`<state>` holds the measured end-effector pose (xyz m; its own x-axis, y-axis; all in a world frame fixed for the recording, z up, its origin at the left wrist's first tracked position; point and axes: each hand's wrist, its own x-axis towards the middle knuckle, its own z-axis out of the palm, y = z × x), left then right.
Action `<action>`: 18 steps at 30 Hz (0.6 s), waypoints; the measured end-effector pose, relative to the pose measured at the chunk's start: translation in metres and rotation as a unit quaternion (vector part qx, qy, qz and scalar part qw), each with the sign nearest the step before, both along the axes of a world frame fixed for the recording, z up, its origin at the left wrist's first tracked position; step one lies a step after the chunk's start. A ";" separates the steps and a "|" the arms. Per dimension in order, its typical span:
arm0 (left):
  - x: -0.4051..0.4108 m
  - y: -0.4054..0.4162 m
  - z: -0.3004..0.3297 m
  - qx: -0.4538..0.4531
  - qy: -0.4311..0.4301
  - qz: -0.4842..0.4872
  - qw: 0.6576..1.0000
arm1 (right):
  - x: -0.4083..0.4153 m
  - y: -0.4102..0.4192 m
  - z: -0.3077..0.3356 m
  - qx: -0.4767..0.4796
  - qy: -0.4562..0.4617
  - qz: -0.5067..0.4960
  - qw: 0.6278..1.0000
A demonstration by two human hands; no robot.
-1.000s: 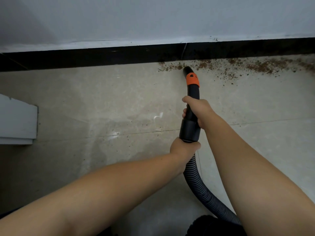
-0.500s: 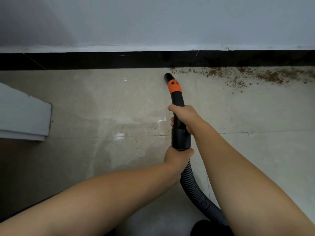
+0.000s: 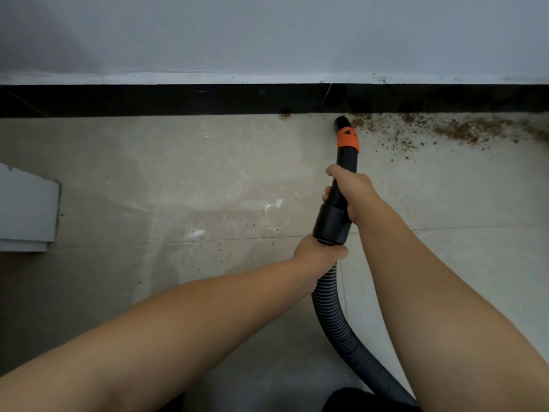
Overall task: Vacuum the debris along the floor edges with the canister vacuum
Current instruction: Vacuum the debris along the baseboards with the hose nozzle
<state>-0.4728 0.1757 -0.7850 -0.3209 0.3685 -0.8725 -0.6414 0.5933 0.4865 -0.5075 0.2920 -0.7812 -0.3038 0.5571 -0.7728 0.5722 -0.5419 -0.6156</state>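
You have two hands on one vacuum nozzle (image 3: 346,162): your right hand (image 3: 355,193) nearer its orange band, your left hand (image 3: 318,257) at its rear where one ribbed hose (image 3: 329,307) joins. One long debris streak (image 3: 445,129) runs right of the nozzle tip, one small debris clump (image 3: 284,115) left of it. One pale panel (image 3: 26,209) sits far left of the nozzle.

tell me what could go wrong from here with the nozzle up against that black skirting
1. The nozzle sits at the left end of the brown debris; a fast sweep right could scatter the loose specks lower down instead of lifting them.
2. A small debris clump lies left of the nozzle by the black baseboard and may get missed.
3. The ribbed hose bends sharply under the left hand and might kink.
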 end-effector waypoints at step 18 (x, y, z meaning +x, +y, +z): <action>-0.005 -0.011 -0.003 0.004 0.032 0.046 0.998 | -0.014 -0.011 -0.001 -0.002 0.011 0.022 1.000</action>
